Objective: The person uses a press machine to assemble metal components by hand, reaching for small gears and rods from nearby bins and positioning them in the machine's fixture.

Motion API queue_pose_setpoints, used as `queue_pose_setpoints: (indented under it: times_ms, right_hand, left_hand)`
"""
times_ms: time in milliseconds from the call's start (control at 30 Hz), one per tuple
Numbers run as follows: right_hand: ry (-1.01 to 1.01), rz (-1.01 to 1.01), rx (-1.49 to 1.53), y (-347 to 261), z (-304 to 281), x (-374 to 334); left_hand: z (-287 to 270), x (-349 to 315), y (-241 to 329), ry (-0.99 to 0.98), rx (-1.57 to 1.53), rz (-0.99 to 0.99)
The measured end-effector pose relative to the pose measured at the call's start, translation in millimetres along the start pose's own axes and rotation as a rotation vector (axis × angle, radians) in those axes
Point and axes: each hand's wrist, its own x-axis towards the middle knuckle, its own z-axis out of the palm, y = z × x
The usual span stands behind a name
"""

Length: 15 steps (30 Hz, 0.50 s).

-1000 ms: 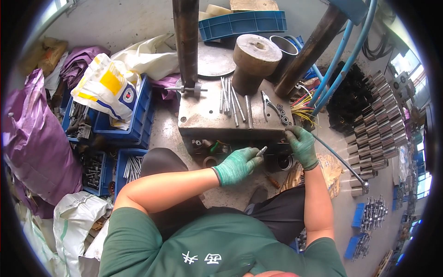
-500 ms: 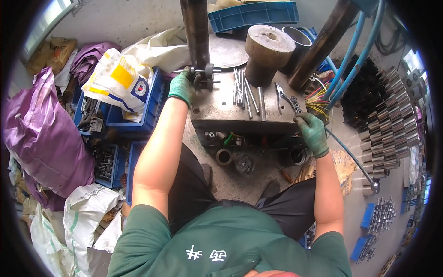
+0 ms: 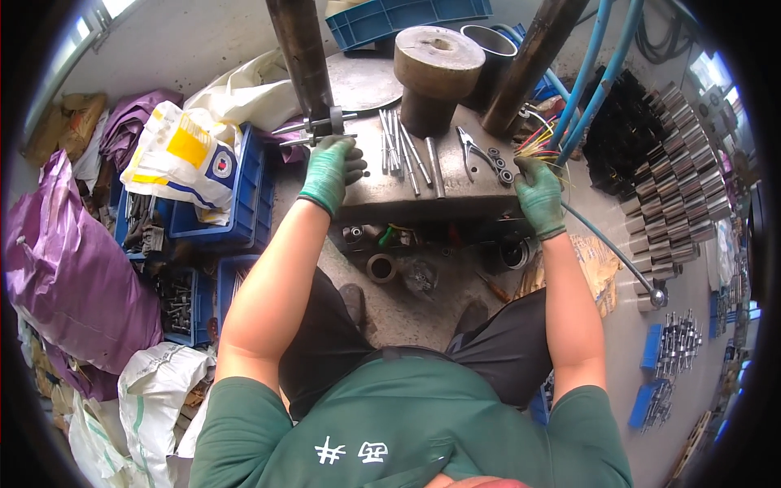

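In the head view, the left hand [image 3: 329,169], in a green work glove, is reaching to the left end of the steel block [image 3: 476,189] and is sitting right at the collared shafts [image 3: 335,122]; those are lying crosswise near the foot of the dark steel column [image 3: 303,61], poking out past the block's edge; its fingers are curling, dark tips showing on the right, but I can't tell whether they're actually gripping the lower shaft or just resting by it; the right hand [image 3: 539,195] is hanging at the block's right corner, near the small metal rings [image 3: 503,171] and the coloured wires [image 3: 537,146]; its fingers are bending too, though I can't tell what, if anything, they're holding; imo the step in hand is placing or picking up a shaft there; either way, the next move is calling for steady fingers and a clean lift clear of the neighbouring shaft; the loose rods [image 3: 394,146] and pliers [image 3: 467,154] are lying untouched between the hands
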Motion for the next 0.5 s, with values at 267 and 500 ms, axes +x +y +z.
queue_pose_setpoints:
  times_ms: [267, 500]
  right_hand:
    - [-0.017, 0.099, -0.151, 10, 18, 11]
    - [-0.19, 0.158, -0.386, 8, 19, 14]
  left_hand:
    - [42, -4, -7, -0.121, 1.361, 0.463]
    - [46, 4, -2, -0.157, 1.304, 0.309]
